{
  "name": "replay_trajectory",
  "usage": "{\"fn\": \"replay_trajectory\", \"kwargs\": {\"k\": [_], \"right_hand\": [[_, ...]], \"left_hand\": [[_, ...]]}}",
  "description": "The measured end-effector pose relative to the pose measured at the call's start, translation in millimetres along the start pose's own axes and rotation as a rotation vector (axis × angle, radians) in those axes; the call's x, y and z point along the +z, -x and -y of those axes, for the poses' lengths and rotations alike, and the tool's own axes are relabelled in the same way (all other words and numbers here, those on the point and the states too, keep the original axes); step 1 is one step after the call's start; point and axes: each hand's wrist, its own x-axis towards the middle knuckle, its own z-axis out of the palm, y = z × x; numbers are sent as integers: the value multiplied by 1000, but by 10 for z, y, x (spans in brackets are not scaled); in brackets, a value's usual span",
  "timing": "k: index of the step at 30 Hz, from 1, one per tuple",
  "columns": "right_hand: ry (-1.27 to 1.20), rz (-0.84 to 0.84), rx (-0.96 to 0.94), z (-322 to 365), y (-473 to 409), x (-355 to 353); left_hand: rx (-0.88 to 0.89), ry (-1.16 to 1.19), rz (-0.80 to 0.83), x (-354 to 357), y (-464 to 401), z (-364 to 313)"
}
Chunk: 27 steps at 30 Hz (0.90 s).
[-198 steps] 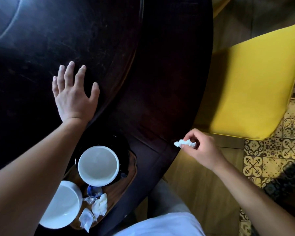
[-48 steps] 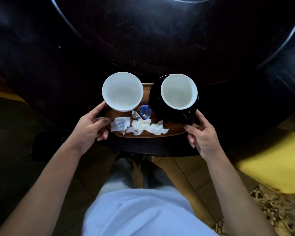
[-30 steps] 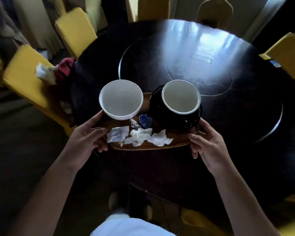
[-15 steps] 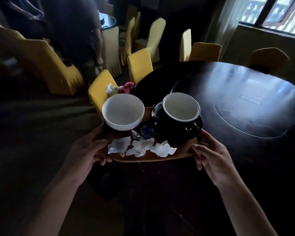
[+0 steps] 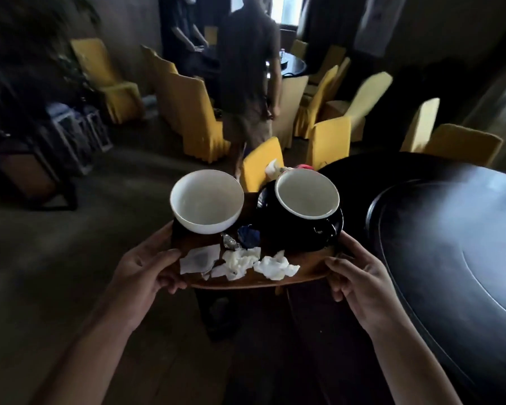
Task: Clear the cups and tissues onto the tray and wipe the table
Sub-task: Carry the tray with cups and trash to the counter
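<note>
I hold a wooden tray (image 5: 310,274) in the air with both hands. My left hand (image 5: 142,273) grips its left end and my right hand (image 5: 360,276) grips its right end. On the tray stand a white cup (image 5: 206,201) at the left and a black cup with a white inside (image 5: 306,198) on a black saucer (image 5: 332,229) at the right. Crumpled white tissues (image 5: 246,263) and a blue wrapper (image 5: 248,235) lie along the tray's near side. The dark round table (image 5: 456,229) is to my right.
Yellow-covered chairs (image 5: 329,141) stand around the table and across the room. One chair (image 5: 260,162) right behind the tray carries a white and red bundle. A person (image 5: 247,68) stands a few steps ahead, another farther back. Dark floor spreads to the left.
I have lifted the tray off the table and turned left with it. The table has slid to the right of view, and the room with chairs and people has come into sight.
</note>
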Motion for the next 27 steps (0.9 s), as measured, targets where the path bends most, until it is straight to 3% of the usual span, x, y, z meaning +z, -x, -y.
{"fn": "replay_trajectory", "kwargs": {"k": [13, 22, 27], "right_hand": [[162, 445, 101, -39, -281, 743], [197, 692, 155, -239, 49, 1646], [179, 817, 173, -410, 447, 2382]], "left_hand": [[111, 43, -507, -336, 1157, 298], [165, 134, -759, -871, 2078, 392], [216, 112, -815, -1427, 2656, 246]]}}
